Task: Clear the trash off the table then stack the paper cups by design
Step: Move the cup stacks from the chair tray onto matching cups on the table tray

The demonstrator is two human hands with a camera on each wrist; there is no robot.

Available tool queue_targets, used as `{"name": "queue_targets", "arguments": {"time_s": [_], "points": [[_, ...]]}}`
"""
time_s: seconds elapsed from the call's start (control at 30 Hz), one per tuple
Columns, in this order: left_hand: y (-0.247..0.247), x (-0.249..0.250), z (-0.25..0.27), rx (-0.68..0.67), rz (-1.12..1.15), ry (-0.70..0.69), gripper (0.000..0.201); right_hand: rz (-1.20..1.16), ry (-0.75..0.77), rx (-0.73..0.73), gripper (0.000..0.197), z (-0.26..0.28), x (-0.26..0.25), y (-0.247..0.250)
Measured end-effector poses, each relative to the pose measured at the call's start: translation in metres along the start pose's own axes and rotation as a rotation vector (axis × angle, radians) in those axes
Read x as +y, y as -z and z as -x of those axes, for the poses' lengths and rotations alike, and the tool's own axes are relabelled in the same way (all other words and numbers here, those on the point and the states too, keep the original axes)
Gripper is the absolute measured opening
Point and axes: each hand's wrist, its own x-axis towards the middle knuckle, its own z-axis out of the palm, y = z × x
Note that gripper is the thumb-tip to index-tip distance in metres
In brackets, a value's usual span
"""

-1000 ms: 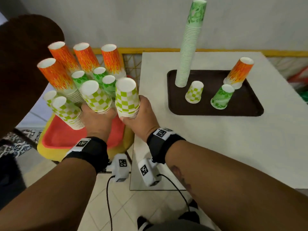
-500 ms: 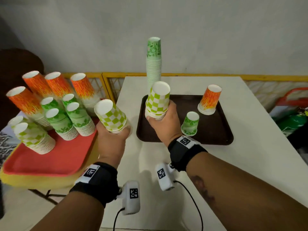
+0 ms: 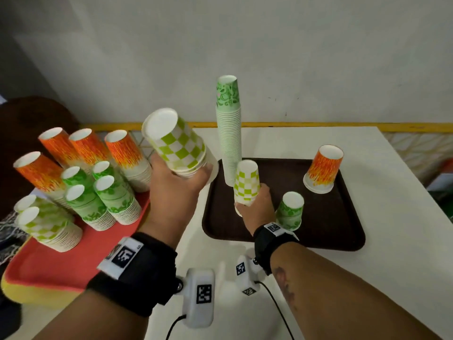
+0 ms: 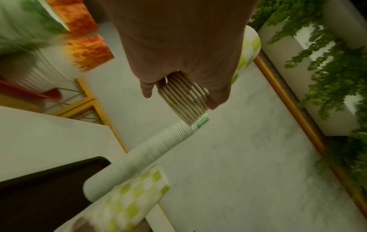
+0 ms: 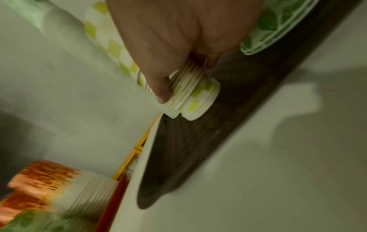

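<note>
My left hand [image 3: 179, 185] grips a stack of green-checkered paper cups [image 3: 176, 146], tilted and held in the air left of the brown tray [image 3: 331, 231]. My right hand [image 3: 255, 204] grips a second checkered stack [image 3: 246, 182], upside down over the tray. In the right wrist view the fingers [image 5: 160, 87] curl round this stack [image 5: 190, 89], whose lowest cups [image 5: 200, 102] touch the tray. A tall stack of green leaf cups [image 3: 229, 133] stands just behind it. A short green leaf stack [image 3: 290, 211] and an orange flame cup [image 3: 322, 169] also stand on the tray.
A red tray [image 3: 49, 266] on a yellow stool at the left holds several stacks of orange, green leaf and checkered cups. The white table [image 3: 392, 266] runs right and forward of the brown tray. A yellow rail [image 3: 318, 125] borders the table's far edge by the wall.
Both hands carried their checkered stacks from the red tray to the table. The right hand lowered its stack onto the brown tray. The left hand lifted and tilted its stack.
</note>
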Motion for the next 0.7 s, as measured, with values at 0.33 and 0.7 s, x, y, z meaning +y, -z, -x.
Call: {"name": "queue_targets", "arguments": {"time_s": [0.33, 0.7], "points": [[-0.096, -0.022, -0.024, -0.33, -0.183, 0.051, 0.056, 0.037, -0.124, -0.127, 0.12, 0.003, 0.013, 0.006], [-0.116, -0.083, 0.003, -0.378, -0.269, 0.206, 0.054, 0.105, -0.065, -0.199, 0.113, -0.019, 0.05, -0.011]]}}
